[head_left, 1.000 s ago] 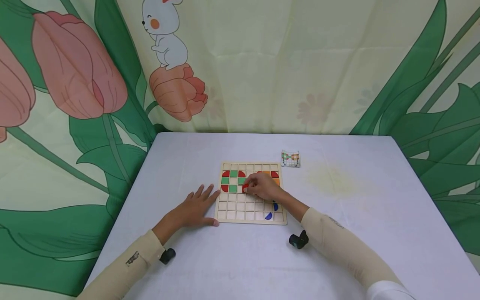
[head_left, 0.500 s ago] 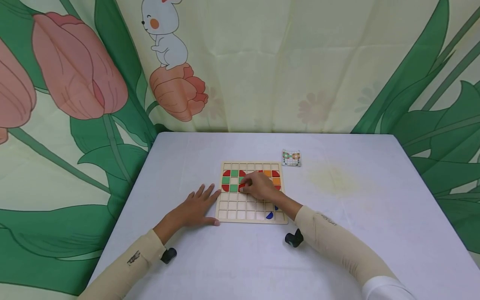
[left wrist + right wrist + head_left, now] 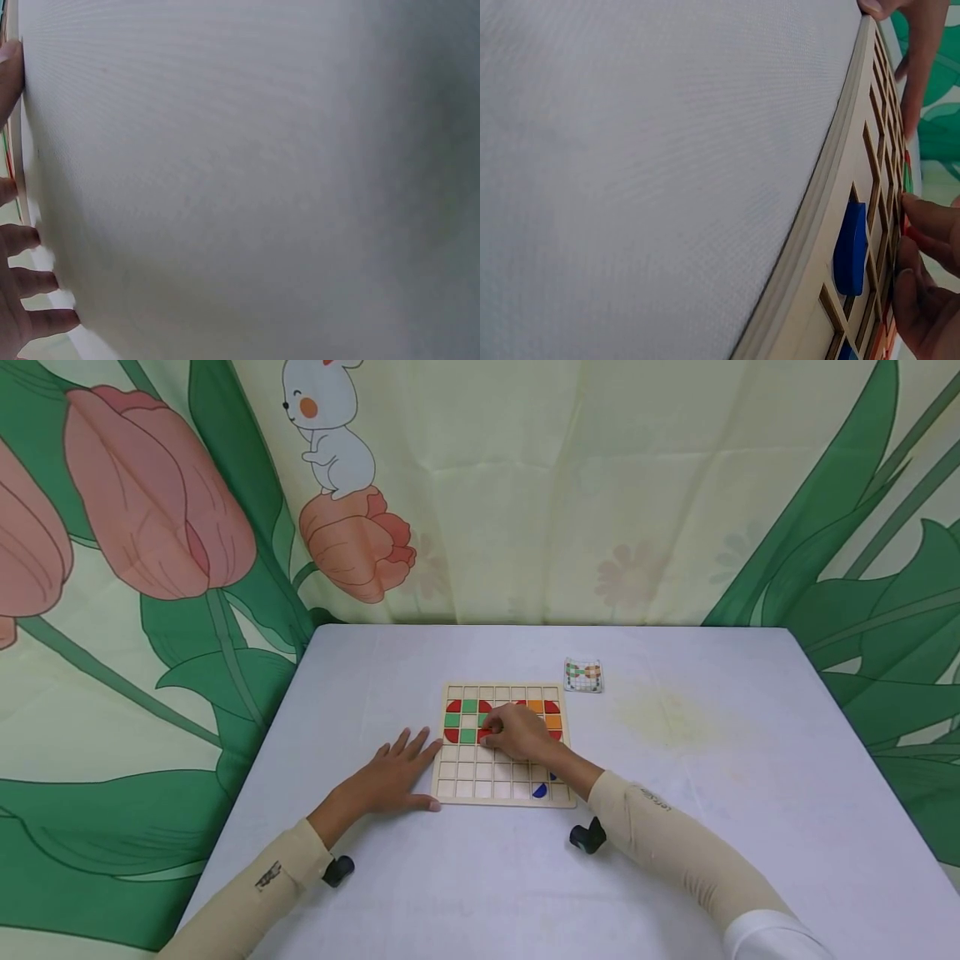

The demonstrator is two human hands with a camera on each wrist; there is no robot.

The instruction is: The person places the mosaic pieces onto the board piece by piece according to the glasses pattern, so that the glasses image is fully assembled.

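A wooden grid board [image 3: 491,802] lies flat on the table. My right hand [image 3: 517,732] is over its middle, thumb and fingertips pinching a red rounded tile [image 3: 482,737] at a cell right of a green square tile [image 3: 467,737]. In the right wrist view a bit of red shows between the fingers of this right hand [image 3: 930,277]. Fingers spread, my left hand [image 3: 382,781] rests flat on the table, its thumb and a fingertip at the board's left edge. Red corner tiles and green squares form a ring at upper left. Orange squares [image 3: 552,722] with red corners stand at upper right, partly hidden.
Two blue rounded tiles lie loosely on the board's lower right, one [image 3: 539,791] in plain sight, the other [image 3: 552,776] mostly behind the right wrist. A small pattern card [image 3: 583,676] lies beyond the board's upper right corner. White cloth covers the table [image 3: 675,827].
My right hand has shifted slightly left with the red tile, which now sits lower at its cell beside the green square. The left hand stays in place.
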